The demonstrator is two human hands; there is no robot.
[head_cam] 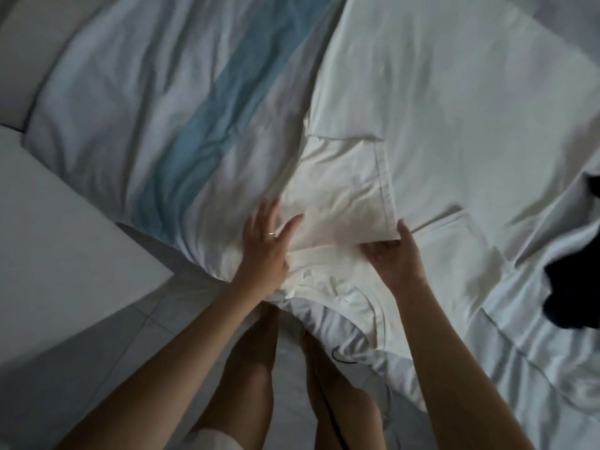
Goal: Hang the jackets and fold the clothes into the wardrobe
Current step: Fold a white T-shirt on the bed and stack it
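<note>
Creased white T-shirt [341, 196], half-folded

Rumpled white duvet [130, 108] with blue stripe [201, 118] — white furniture top [65, 238] at left, pale tiled floor [156, 306] beside it.

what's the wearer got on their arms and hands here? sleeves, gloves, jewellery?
No gloves. The left hand wears a thin band ring on one finger; the right hand shows no ring. The left forearm and right forearm are uncovered down to the frame edge: no sleeves, watch or bracelet in view.
</note>
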